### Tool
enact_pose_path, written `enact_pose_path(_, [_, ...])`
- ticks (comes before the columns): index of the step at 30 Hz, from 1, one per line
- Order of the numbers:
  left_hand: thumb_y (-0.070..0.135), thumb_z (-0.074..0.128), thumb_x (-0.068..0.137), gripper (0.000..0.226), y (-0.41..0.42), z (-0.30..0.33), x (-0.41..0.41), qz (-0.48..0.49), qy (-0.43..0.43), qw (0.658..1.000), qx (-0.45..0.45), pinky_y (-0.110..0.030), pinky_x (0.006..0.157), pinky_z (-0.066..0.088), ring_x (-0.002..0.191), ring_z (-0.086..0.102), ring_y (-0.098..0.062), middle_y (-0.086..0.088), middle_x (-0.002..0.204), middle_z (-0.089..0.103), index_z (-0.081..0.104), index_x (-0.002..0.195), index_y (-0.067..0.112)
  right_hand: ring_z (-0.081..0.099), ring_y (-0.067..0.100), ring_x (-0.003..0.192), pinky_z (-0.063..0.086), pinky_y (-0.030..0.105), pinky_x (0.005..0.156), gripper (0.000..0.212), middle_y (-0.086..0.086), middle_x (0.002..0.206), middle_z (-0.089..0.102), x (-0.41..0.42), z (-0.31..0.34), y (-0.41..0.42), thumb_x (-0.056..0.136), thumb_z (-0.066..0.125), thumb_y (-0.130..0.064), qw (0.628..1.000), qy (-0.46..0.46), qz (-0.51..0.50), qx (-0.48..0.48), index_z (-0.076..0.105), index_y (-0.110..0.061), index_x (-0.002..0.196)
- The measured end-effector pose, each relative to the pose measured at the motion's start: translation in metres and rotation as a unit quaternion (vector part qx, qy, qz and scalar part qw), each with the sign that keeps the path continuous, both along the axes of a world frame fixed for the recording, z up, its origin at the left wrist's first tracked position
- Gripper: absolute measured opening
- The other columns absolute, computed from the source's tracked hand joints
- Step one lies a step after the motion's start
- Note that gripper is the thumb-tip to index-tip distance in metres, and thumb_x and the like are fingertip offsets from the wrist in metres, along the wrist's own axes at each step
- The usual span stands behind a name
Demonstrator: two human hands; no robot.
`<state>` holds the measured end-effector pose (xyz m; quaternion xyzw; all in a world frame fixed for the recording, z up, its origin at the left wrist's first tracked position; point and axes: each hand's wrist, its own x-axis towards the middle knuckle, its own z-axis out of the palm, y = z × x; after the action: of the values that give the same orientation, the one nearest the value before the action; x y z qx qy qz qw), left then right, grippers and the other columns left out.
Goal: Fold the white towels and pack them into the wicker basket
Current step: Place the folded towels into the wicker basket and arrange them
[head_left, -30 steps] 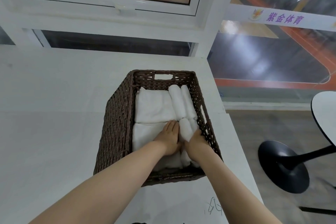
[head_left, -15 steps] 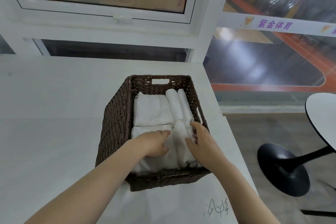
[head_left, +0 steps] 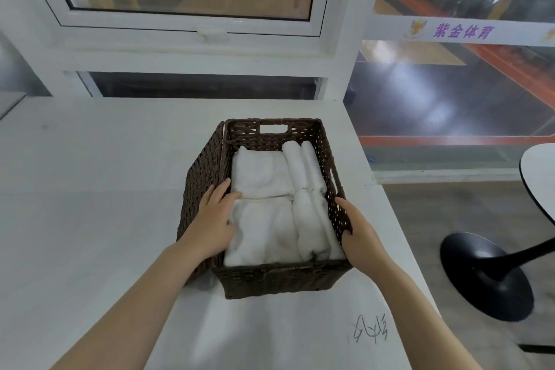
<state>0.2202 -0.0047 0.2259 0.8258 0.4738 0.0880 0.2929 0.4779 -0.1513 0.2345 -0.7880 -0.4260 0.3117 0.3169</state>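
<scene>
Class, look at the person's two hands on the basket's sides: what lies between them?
In the head view, folded white towels fill the wicker basket between the left hand and right hand.

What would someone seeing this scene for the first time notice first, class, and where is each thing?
The dark wicker basket stands out at the centre of the white table, packed with white towels, flat-folded on its left and rolled along its right. The left hand rests over the basket's left rim onto the towels, and the right hand lies against its right wall.
</scene>
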Motion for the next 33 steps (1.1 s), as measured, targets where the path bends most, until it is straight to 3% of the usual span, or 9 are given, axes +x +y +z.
enact_pose_path(4, [0.005,0.048,0.095,0.061,0.007,0.0,-0.022,0.051,-0.081,0.995,-0.01,-0.03,0.119,0.015,0.149,0.008,-0.008,0.011,0.163,0.006,0.032,0.15,0.024,0.028,0.015,0.144,0.026,0.022,0.11,0.076,-0.006,0.157,0.03,-0.025,0.004,0.012,0.086,0.032,0.016,1.0,0.001,-0.005,0.007,0.03,-0.02,0.153])
enact_pose_path(9, [0.014,0.052,0.097,0.063,-0.014,-0.004,-0.054,0.164,-0.18,0.965,-0.093,-0.037,0.119,0.023,0.143,0.028,-0.01,0.01,0.157,0.027,0.027,0.152,0.032,0.032,0.021,0.143,0.032,0.035,0.115,0.081,-0.001,0.157,0.032,-0.039,0.007,0.032,0.084,0.031,0.016,1.0,0.025,-0.006,0.005,0.028,-0.024,0.154])
enact_pose_path(12, [0.05,0.055,0.092,0.064,-0.043,-0.01,-0.068,0.267,-0.236,0.924,-0.137,-0.04,0.114,0.032,0.135,0.041,-0.014,0.005,0.15,0.042,0.037,0.149,0.026,0.048,0.025,0.128,0.042,0.033,0.103,0.076,0.003,0.144,0.049,-0.04,0.009,0.039,0.085,0.03,0.014,0.999,0.035,-0.025,0.029,0.034,-0.027,0.149])
enact_pose_path(14, [0.079,0.045,0.074,0.089,-0.058,-0.02,-0.075,0.319,-0.217,0.91,-0.15,-0.043,0.113,0.033,0.133,0.043,-0.019,-0.001,0.146,0.046,0.045,0.143,0.023,0.051,0.022,0.122,0.042,0.028,0.096,0.073,0.002,0.139,0.053,-0.04,0.008,0.039,0.085,0.03,0.013,0.998,0.034,-0.032,0.043,0.038,-0.026,0.147])
enact_pose_path(16, [0.087,0.039,0.067,0.099,-0.064,-0.026,-0.079,0.362,-0.209,0.886,-0.2,-0.048,0.115,0.03,0.136,0.039,-0.023,-0.002,0.148,0.043,0.045,0.143,0.025,0.052,0.019,0.118,0.042,0.027,0.094,0.072,0.0,0.135,0.055,-0.041,0.004,0.037,0.084,0.029,0.012,0.997,0.033,-0.039,0.049,0.04,-0.027,0.144])
enact_pose_path(21, [0.051,0.06,0.091,0.072,-0.07,-0.027,-0.075,0.425,-0.367,0.751,-0.347,-0.045,0.11,0.038,0.125,0.044,-0.021,0.001,0.139,0.045,0.031,0.148,0.02,0.051,0.016,0.11,0.04,0.027,0.09,0.068,-0.004,0.126,0.055,-0.04,-0.002,0.035,0.086,0.03,0.012,0.997,0.031,-0.041,0.062,0.043,-0.026,0.141])
enact_pose_path(28, [0.013,0.058,0.096,0.024,-0.046,-0.058,-0.092,0.501,-0.561,0.503,-0.425,-0.032,0.073,0.061,0.097,0.065,-0.026,-0.016,0.119,0.064,0.061,0.118,0.002,0.051,0.016,0.107,0.039,0.027,0.088,0.067,-0.005,0.121,0.055,-0.04,-0.004,0.035,0.086,0.031,0.013,0.996,0.025,-0.038,0.071,0.043,-0.026,0.14])
enact_pose_path(30, [0.01,0.055,0.098,0.013,-0.043,-0.054,-0.09,0.5,-0.573,0.497,-0.418,-0.025,0.061,0.06,0.08,0.069,-0.021,-0.015,0.104,0.066,0.06,0.108,0.004,0.051,0.017,0.107,0.038,0.027,0.087,0.068,-0.007,0.121,0.053,-0.041,-0.003,0.035,0.087,0.031,0.013,0.996,0.016,-0.035,0.075,0.039,-0.025,0.143])
enact_pose_path(33, [0.004,0.054,0.098,0.007,-0.032,-0.05,-0.082,0.52,-0.575,0.489,-0.401,-0.024,0.063,0.06,0.07,0.065,-0.018,-0.013,0.092,0.064,0.06,0.097,0.002,0.053,0.017,0.106,0.039,0.03,0.084,0.074,-0.014,0.128,0.047,-0.042,-0.002,0.034,0.088,0.034,0.011,0.996,0.008,-0.038,0.081,0.026,-0.03,0.149])
